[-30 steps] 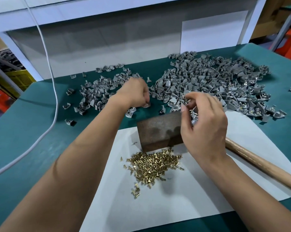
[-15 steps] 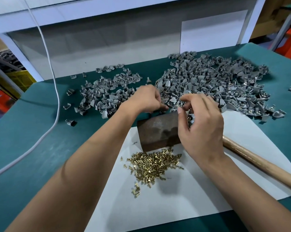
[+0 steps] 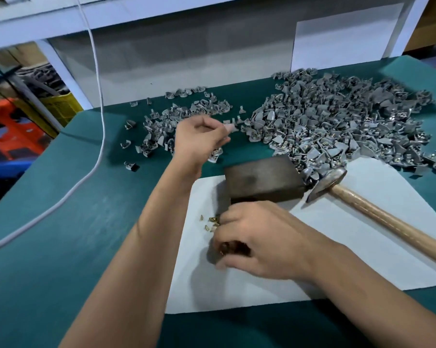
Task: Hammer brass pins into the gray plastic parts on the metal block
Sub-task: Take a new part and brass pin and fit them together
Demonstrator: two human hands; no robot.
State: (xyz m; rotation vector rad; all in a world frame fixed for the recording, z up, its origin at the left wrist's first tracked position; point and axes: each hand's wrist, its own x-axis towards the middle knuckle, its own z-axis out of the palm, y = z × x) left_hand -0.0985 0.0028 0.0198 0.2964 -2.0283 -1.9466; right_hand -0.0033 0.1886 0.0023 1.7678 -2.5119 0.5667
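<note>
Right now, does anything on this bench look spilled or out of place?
Nothing looks damaged. The gray plastic parts lie in loose heaps on the green mat, some spilling against the metal block and the hammer. A few brass pins lie scattered on the white sheet beside the right hand.

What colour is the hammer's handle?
Light wooden tan; the hammer's handle shows clearly in the head view.

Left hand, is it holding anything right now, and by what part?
The left hand pinches a small gray plastic part at its fingers' tips; motion blur hides which part of the piece is gripped.
</note>
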